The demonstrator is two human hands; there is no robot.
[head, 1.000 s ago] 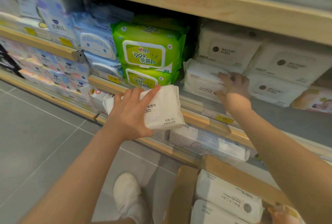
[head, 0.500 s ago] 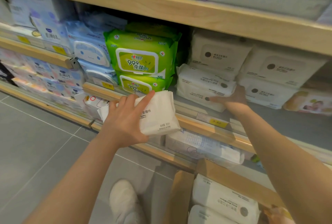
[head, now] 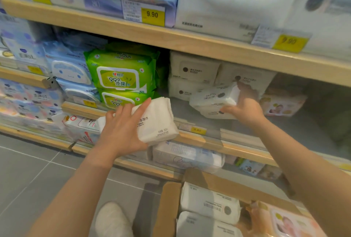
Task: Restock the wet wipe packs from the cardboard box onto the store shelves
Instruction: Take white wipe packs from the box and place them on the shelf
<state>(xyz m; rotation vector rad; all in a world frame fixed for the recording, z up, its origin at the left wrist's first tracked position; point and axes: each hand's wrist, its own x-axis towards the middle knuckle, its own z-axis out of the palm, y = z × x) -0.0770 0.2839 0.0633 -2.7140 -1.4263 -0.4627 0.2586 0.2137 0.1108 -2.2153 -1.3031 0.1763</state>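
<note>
At centre frame the left hand (head: 121, 132) holds a white wet wipe pack (head: 157, 120) from its left side, fingers spread over the top face and the index finger stretched along the upper edge. The pack hangs just in front of the shelf lip (head: 199, 138), its long axis running from lower left to upper right, with the printed end facing the camera. The bare shelf floor (head: 182, 109) lies directly beyond it, up and to the right, so this hand is the nearer one to that gap.

At centre right the right hand (head: 245, 107) grips a stack of white packs (head: 212, 101) at their right end. The stack is tilted, long axis roughly across the frame; blur makes it hard to say whether it still touches the shelf.

At the bottom of the frame the cardboard box (head: 167, 208) holds more white packs (head: 209, 204), lying lengthwise left to right.
</note>
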